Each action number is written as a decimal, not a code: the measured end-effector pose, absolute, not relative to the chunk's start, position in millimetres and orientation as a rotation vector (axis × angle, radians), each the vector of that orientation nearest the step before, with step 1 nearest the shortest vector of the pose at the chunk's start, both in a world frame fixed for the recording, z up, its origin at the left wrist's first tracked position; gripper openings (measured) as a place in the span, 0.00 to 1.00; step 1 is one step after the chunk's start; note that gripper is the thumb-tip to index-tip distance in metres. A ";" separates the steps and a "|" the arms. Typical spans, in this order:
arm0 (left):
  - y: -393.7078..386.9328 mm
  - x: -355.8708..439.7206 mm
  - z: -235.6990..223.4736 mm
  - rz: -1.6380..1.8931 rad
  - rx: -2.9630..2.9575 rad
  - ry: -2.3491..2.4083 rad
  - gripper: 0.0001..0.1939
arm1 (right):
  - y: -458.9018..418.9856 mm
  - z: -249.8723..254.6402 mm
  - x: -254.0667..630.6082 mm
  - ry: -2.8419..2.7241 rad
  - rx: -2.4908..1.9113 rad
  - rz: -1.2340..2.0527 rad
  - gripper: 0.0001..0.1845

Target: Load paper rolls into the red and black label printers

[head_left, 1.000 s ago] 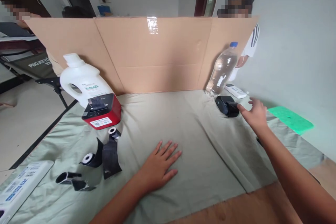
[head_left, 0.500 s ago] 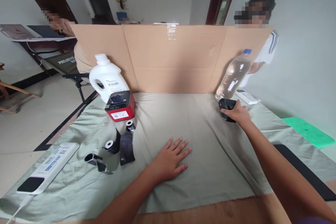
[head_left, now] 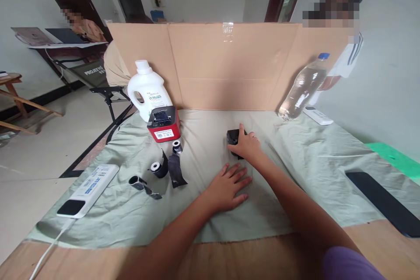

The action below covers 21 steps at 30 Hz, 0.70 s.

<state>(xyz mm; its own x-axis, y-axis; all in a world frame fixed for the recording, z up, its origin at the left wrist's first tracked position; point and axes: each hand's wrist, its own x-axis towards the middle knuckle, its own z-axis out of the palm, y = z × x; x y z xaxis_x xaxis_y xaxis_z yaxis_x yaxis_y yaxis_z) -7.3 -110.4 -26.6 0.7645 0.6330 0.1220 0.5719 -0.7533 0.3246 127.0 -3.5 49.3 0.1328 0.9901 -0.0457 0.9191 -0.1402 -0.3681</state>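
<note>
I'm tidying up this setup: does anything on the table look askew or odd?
The black rolls on the left look untidy: strips trail loose across the cloth, which is itself wrinkled. The clear bottle appears tilted, but that may be lens distortion.

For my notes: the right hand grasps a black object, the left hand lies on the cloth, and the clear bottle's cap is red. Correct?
The cap on the clear bottle is blue, not red, as the head view shows. The right hand grasps a black object; the left hand lies on the cloth.
</note>
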 end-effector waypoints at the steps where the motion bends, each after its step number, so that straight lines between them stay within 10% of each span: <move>1: -110.2 -7.3 -26.9 0.327 2.692 0.940 0.31 | -5.5 47.5 125.8 -1.868 -2.181 0.408 0.62; 8: -110.6 -7.5 -24.4 0.321 2.678 0.946 0.32 | -11.9 46.3 161.7 -1.924 -2.081 0.457 0.61; 21: -110.4 -10.3 -15.2 0.442 2.594 0.919 0.27 | -2.2 -8.5 215.7 -1.445 -1.514 1.039 0.27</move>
<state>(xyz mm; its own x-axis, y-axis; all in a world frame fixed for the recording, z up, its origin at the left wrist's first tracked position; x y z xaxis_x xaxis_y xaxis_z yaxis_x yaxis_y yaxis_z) -10.3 -110.4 -15.2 0.7407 0.6495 0.1717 0.5396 -0.7274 0.4240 215.7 -2.2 -8.5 0.0178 0.9990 -0.0419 0.3577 -0.0455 -0.9327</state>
